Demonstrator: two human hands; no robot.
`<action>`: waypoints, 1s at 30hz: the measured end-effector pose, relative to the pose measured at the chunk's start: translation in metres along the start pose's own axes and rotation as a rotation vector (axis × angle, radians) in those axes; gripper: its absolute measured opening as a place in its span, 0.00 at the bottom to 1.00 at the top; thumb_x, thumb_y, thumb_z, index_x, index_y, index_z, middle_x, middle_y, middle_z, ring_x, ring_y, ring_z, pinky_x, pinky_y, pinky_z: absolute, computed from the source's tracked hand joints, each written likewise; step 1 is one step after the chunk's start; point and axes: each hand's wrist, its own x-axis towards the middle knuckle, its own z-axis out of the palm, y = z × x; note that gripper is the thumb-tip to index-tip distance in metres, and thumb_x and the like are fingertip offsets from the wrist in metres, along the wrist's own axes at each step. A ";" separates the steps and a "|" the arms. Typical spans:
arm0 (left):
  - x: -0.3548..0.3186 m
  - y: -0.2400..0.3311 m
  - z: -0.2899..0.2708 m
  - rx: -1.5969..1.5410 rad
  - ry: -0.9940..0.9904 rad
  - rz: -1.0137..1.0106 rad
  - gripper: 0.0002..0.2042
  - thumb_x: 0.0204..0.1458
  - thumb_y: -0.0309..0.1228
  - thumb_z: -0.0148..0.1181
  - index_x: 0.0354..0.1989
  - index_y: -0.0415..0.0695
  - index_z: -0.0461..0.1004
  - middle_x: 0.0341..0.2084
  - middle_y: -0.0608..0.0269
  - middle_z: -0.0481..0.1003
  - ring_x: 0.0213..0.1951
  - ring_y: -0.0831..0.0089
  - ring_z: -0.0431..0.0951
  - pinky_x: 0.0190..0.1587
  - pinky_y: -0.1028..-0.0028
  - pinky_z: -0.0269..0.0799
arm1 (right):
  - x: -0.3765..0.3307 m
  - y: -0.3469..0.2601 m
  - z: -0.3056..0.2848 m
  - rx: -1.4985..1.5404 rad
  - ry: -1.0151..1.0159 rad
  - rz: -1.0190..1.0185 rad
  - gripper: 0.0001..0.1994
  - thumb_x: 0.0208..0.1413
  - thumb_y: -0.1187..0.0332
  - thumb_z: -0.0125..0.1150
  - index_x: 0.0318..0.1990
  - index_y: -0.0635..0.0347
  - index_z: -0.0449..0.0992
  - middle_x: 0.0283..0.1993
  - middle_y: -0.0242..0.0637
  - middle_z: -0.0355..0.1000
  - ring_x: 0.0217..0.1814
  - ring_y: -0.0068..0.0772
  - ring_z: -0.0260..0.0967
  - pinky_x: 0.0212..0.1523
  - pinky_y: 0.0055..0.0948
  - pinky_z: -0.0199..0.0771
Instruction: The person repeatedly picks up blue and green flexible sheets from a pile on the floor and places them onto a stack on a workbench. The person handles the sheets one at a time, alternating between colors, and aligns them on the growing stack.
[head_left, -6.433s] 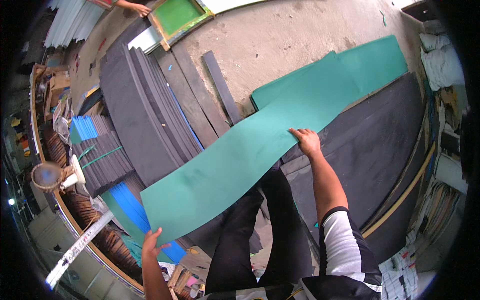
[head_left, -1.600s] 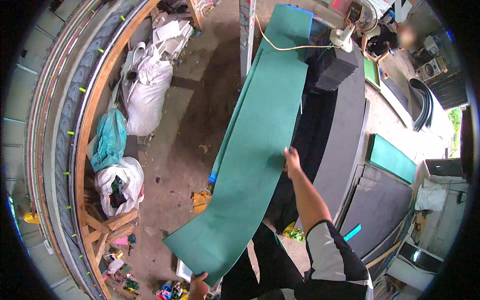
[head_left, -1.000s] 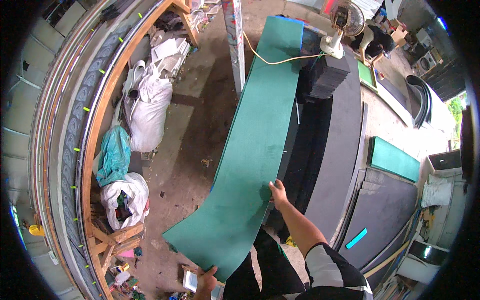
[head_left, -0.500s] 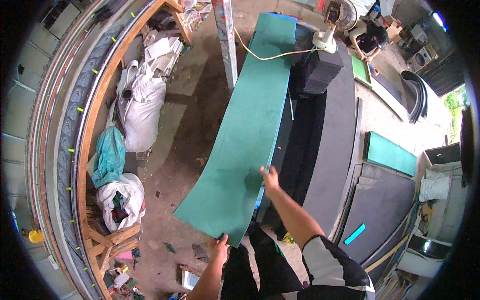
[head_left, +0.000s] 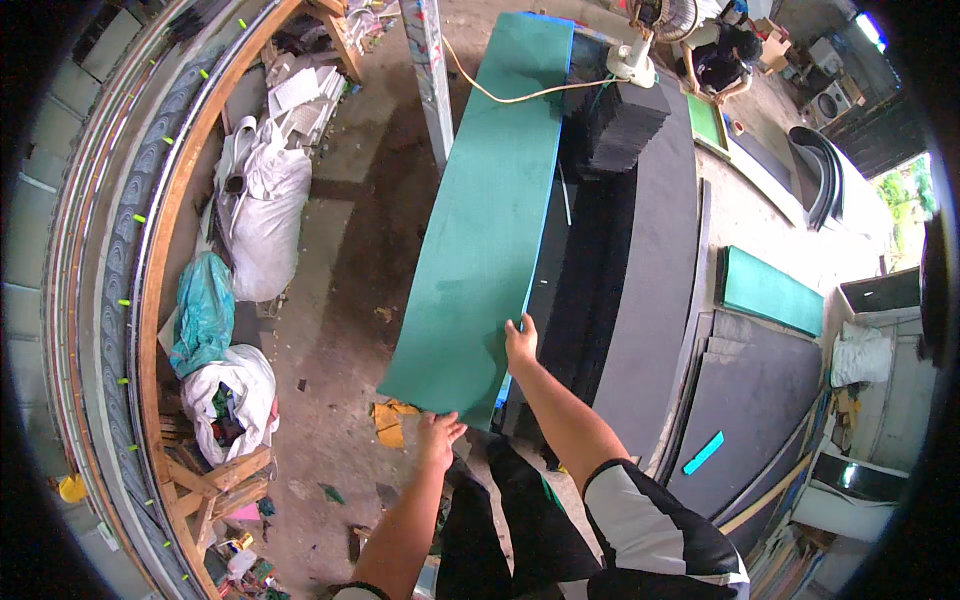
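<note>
A long green sheet (head_left: 483, 200) stretches away from me, with a blue layer showing along its right edge. My right hand (head_left: 520, 345) is closed on that right edge near the close end, thumb on top. At the near edge, my left hand (head_left: 440, 437) has its fingers closed against the sheet; part of its grip is hidden. Beside the sheet on the right lie long black sheets (head_left: 590, 270).
A fan (head_left: 632, 62) stands on a stack of black blocks (head_left: 625, 130), its cord (head_left: 520, 98) crossing the green sheet. A metal post (head_left: 428, 90) rises at the left. White sacks (head_left: 265, 215) lie beyond it. Another person (head_left: 722, 60) crouches at the far right.
The sheet's near end has shifted away from me, and its flared left corner has drawn inward. Both hands moved with it. An orange-yellow piece on the floor has come into view.
</note>
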 end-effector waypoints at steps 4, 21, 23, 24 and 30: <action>0.029 0.024 0.021 -0.035 0.048 -0.076 0.19 0.58 0.32 0.65 0.53 0.46 0.65 0.46 0.58 0.69 0.41 0.59 0.74 0.53 0.49 0.76 | 0.027 -0.021 0.011 0.001 -0.061 -0.028 0.22 0.64 0.70 0.60 0.64 0.58 0.66 0.39 0.32 0.72 0.29 0.22 0.63 0.29 0.29 0.68; 0.082 0.017 0.038 0.134 0.063 -0.172 0.14 0.63 0.37 0.61 0.52 0.47 0.68 0.47 0.62 0.74 0.37 0.59 0.83 0.42 0.59 0.81 | -0.016 0.052 -0.017 0.085 -0.123 0.039 0.18 0.65 0.73 0.58 0.60 0.64 0.69 0.54 0.37 0.73 0.54 0.31 0.69 0.56 0.31 0.68; 0.086 0.018 0.040 0.143 0.061 -0.169 0.14 0.63 0.37 0.61 0.52 0.46 0.67 0.47 0.62 0.75 0.37 0.59 0.83 0.41 0.60 0.82 | -0.012 0.053 -0.016 0.048 -0.121 0.052 0.17 0.64 0.75 0.58 0.60 0.64 0.70 0.54 0.37 0.74 0.55 0.30 0.69 0.56 0.31 0.68; 0.087 0.017 0.041 0.152 0.058 -0.169 0.15 0.63 0.37 0.61 0.52 0.45 0.67 0.46 0.61 0.75 0.37 0.59 0.83 0.41 0.60 0.82 | -0.010 0.054 -0.018 0.060 -0.124 0.027 0.17 0.64 0.75 0.58 0.59 0.64 0.70 0.54 0.36 0.74 0.54 0.29 0.69 0.56 0.31 0.68; 0.082 0.010 0.047 0.124 0.088 -0.105 0.13 0.61 0.37 0.63 0.48 0.45 0.70 0.40 0.61 0.78 0.34 0.61 0.84 0.37 0.62 0.82 | -0.015 0.041 -0.021 0.106 -0.161 -0.061 0.16 0.65 0.74 0.58 0.59 0.63 0.71 0.51 0.33 0.75 0.53 0.28 0.70 0.55 0.29 0.68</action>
